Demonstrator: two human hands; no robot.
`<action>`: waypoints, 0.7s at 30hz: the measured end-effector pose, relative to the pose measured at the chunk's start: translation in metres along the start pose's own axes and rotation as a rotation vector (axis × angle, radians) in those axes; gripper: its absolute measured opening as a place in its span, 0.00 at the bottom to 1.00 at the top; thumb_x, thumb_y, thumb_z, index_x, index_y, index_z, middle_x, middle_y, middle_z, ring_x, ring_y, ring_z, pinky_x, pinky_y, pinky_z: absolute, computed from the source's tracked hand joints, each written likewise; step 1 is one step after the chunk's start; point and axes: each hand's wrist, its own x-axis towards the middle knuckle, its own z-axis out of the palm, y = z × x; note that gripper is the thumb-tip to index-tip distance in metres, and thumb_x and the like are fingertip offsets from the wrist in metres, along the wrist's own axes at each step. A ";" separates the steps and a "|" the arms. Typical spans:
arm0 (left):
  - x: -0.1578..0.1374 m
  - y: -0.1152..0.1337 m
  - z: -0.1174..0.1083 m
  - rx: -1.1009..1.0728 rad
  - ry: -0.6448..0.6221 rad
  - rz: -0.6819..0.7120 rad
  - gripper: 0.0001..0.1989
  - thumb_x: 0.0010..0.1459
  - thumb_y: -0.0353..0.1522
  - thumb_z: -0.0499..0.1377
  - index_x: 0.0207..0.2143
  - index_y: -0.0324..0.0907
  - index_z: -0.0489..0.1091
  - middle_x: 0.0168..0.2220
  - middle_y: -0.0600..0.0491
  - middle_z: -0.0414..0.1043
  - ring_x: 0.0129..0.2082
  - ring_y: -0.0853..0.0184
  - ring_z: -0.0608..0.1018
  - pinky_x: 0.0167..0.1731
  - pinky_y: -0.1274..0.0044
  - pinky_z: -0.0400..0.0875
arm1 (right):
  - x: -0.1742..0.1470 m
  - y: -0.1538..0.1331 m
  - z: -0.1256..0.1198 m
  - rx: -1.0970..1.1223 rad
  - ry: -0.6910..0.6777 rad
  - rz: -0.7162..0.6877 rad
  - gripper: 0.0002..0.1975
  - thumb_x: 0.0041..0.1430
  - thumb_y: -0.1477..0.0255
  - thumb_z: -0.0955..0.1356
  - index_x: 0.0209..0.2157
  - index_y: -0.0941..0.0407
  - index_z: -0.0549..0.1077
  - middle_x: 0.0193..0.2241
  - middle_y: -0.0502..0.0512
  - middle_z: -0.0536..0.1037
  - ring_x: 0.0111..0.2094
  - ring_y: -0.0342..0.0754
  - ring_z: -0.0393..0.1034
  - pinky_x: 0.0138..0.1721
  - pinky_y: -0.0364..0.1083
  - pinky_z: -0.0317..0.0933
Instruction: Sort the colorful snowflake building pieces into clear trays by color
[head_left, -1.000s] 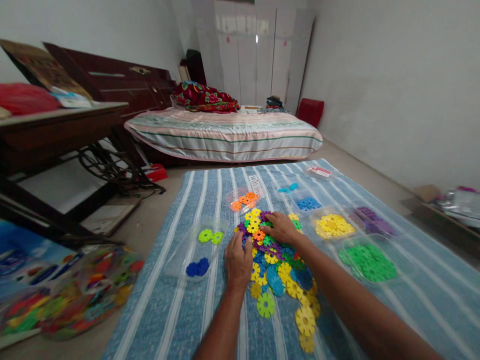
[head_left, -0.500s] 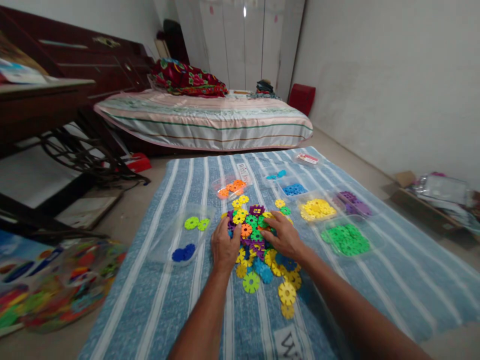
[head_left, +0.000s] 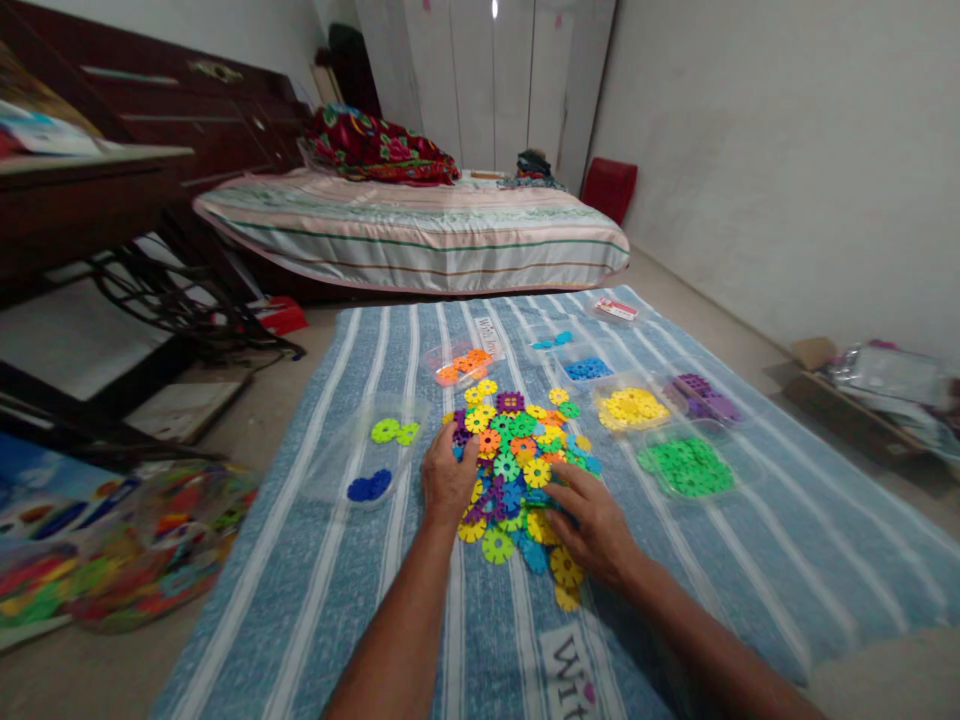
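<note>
A mixed pile of flower-shaped plastic snap discs (head_left: 536,472) in yellow, green, orange, blue and purple lies on the striped cloth between my hands. My left hand (head_left: 448,478) rests at the pile's left edge, thumb and fingers apart, beside a purple piece (head_left: 460,430). Over the lower right of the pile, my right hand (head_left: 592,515) has its fingers spread, touching yellow and blue discs. Neither hand shows a disc in its grip, though the undersides of the fingers are hidden. A lime-green disc (head_left: 497,546) lies at the pile's near edge.
Clear trays hold sorted discs: orange (head_left: 465,366), blue (head_left: 587,370), yellow (head_left: 632,408), green (head_left: 690,467) and purple (head_left: 703,396). Left of the pile, another tray holds lime (head_left: 385,431) and dark blue discs (head_left: 370,486). A bag of colourful pieces (head_left: 169,540) lies on the floor.
My right hand has moved toward me and slightly right, uncovering discs in the middle of the pile, which look more spread out. My left hand stays at the left edge.
</note>
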 end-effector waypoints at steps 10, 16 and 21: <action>0.000 0.001 0.000 0.010 0.002 -0.020 0.19 0.56 0.39 0.55 0.48 0.40 0.70 0.50 0.45 0.74 0.51 0.58 0.74 0.53 0.67 0.67 | -0.035 0.007 -0.014 -0.043 0.060 0.026 0.11 0.60 0.71 0.65 0.44 0.53 0.73 0.49 0.61 0.74 0.52 0.54 0.67 0.51 0.56 0.65; 0.000 0.002 0.000 0.030 -0.005 -0.031 0.20 0.56 0.39 0.54 0.48 0.39 0.70 0.49 0.45 0.74 0.50 0.58 0.75 0.52 0.68 0.67 | -0.010 -0.004 -0.004 -0.052 0.107 -0.013 0.10 0.60 0.71 0.64 0.42 0.55 0.74 0.47 0.62 0.75 0.51 0.55 0.68 0.50 0.56 0.65; -0.002 0.001 -0.001 0.024 -0.009 -0.024 0.18 0.56 0.38 0.54 0.46 0.39 0.71 0.47 0.45 0.75 0.48 0.59 0.75 0.51 0.69 0.68 | 0.001 -0.017 0.003 0.012 0.055 -0.061 0.07 0.61 0.72 0.64 0.36 0.54 0.74 0.43 0.60 0.76 0.48 0.53 0.69 0.49 0.54 0.65</action>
